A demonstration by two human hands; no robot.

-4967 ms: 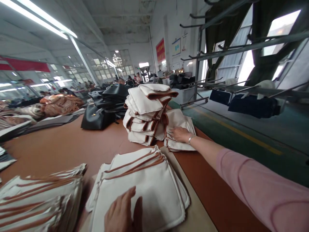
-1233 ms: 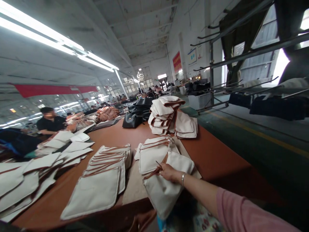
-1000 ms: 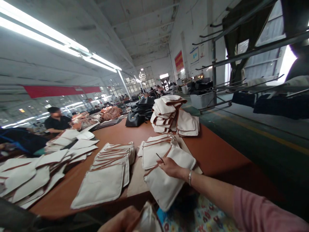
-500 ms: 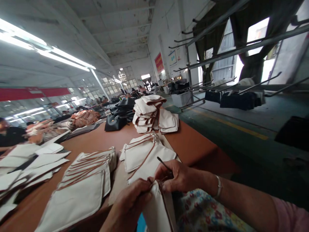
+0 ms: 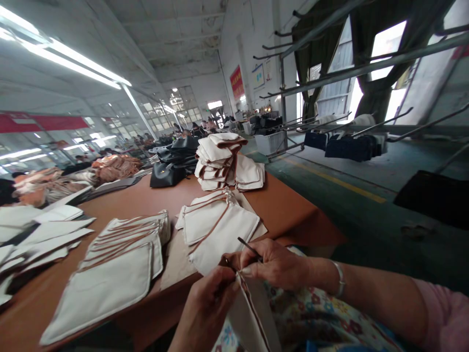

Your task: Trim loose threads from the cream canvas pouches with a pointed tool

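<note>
My left hand pinches the top edge of a white fabric piece with brown edging, which hangs down over a flowered cloth on my lap. Close against it, the fingertips of my right hand press on the same edge. A thin dark tool sticks out from my right fingers; its other end is hidden. Just beyond my hands, a few similar white pieces with brown trim lie on a tan board. An overlapping row of white pieces is on the left.
A tall stack of folded white pieces stands on the brown table, beside black bags. Loose white sheets and orange-brown bundles lie at left. On the right, a metal rack holds dark items.
The view has shifted a little, so the table sits higher and further left. Both hands keep hold of the fabric piece; brown trim now shows above the left fingertips, and the piece slants more.
</note>
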